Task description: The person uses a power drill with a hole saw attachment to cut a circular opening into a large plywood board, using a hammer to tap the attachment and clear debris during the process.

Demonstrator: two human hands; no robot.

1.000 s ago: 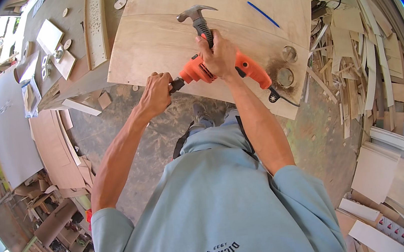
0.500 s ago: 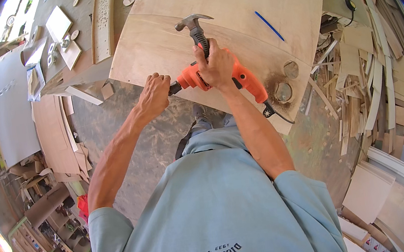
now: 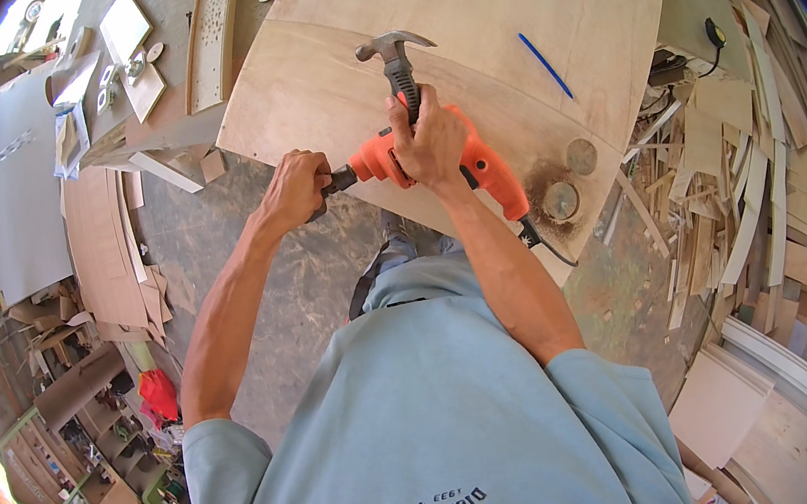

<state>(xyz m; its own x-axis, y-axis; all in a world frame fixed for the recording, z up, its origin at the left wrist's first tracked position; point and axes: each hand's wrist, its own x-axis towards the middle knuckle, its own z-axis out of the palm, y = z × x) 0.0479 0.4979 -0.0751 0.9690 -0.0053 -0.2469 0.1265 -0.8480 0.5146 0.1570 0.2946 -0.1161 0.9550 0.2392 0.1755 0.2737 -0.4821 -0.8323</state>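
Note:
An orange-red power drill lies over the near edge of the plywood sheet, its handle and cord slanting toward the right. My right hand is closed around the handle of a claw hammer, resting against the drill body. The hammer's head points away from me, above the board. At the drill's front end, my left hand is closed on a dark piece by the chuck. Fingers hide most of that piece, so its kind is unclear.
A blue pen lies on the plywood, right of the hammer. Two round marks or holes sit near the right corner, one ringed by a dark scorch. Wood offcuts pile up at the right. A second table with scraps stands at the left.
My left hand has drawn slightly left and down from the chuck, and more of the dark piece shows. My right hand keeps its grip on the hammer. The view has shifted a little.

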